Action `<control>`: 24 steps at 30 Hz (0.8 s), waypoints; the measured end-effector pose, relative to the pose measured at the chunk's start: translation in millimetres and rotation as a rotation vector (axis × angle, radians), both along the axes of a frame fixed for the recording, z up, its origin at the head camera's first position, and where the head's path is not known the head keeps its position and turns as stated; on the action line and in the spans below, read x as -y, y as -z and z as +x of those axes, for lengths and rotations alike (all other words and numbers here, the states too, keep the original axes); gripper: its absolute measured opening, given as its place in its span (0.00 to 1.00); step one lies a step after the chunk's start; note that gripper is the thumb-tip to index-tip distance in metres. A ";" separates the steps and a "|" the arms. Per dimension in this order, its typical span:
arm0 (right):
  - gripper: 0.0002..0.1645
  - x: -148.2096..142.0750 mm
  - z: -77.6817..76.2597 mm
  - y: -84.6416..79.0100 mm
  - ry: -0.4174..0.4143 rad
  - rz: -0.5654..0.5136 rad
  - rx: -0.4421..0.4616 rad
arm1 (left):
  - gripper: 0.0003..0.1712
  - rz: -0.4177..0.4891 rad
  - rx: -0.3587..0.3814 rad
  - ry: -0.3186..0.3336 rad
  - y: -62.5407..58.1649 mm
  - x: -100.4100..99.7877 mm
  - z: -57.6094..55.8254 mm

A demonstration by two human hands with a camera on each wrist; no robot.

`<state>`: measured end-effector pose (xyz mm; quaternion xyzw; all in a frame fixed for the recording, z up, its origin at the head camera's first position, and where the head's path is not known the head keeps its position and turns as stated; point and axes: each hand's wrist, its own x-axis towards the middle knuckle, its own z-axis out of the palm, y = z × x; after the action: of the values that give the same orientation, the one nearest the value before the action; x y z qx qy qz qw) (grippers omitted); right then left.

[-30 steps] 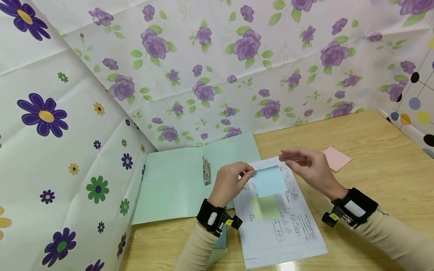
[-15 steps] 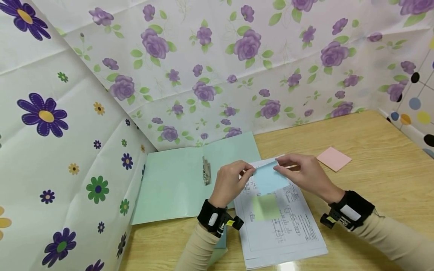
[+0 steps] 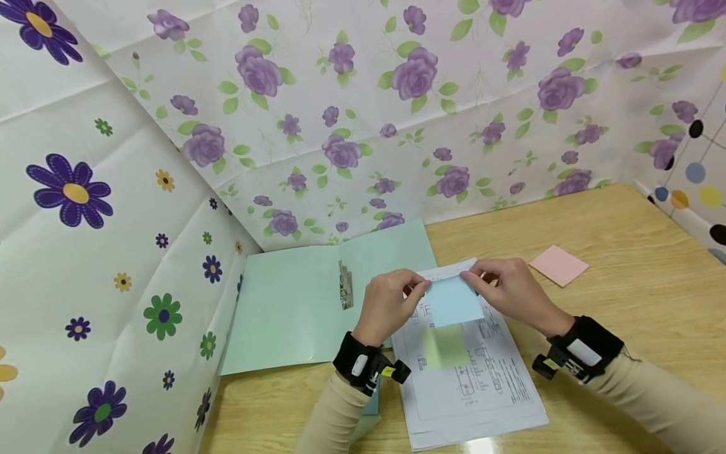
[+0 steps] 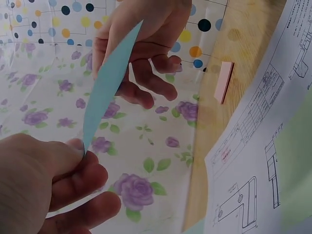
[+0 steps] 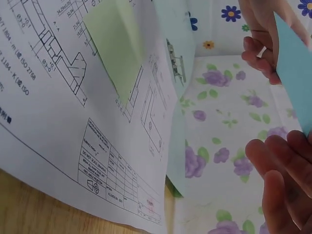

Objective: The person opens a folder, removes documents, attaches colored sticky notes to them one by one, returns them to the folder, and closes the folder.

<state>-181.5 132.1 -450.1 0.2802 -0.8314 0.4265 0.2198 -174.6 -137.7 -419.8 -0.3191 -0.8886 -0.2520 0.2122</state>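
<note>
Right grip (image 3: 518, 293) (newly) on blue note (image 3: 455, 302)

One left hand (image 3: 386, 307), one right hand (image 3: 517, 293), two wrist cameras (image 3: 401, 372) (image 3: 544, 366), one blue note (image 3: 456, 302), one green note (image 3: 446, 348), one pink pad (image 3: 559, 265), one mint folder (image 3: 278, 309), one metal clip (image 3: 346, 287). Printed sheets (image 3: 445, 407)? Two at least, stack's hard to count tbh.

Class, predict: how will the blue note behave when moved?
The blue note is probably light: the left wrist view shows it thin. It likely flexes easily, being slightly bowed there. Its free lower edge may flutter, as only its top is pinched.
</note>
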 end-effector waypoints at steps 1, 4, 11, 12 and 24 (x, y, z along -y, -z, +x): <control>0.11 -0.1 -1.0 0.8 0.006 0.011 0.004 | 0.08 -0.001 0.006 -0.012 0.9 -0.7 -0.3; 0.11 -1.2 -4.7 3.5 0.019 0.045 0.022 | 0.09 -0.002 0.046 -0.041 2.6 -3.6 -1.6; 0.14 -8.1 -15.2 4.8 0.046 0.097 0.060 | 0.11 -0.004 0.192 -0.089 1.6 -15.5 -12.9; 0.15 -9.1 -16.6 4.4 0.053 0.101 0.065 | 0.11 -0.002 0.211 -0.095 1.1 -17.6 -14.7; 0.18 -15.8 -18.6 9.2 0.108 0.131 0.097 | 0.12 -0.021 0.290 -0.126 6.8 -29.8 -23.8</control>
<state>-200.1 148.0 -459.3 0.2275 -0.8811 0.3720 0.1831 -198.4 -107.9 -426.6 -0.2254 -0.9308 -0.2722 0.0934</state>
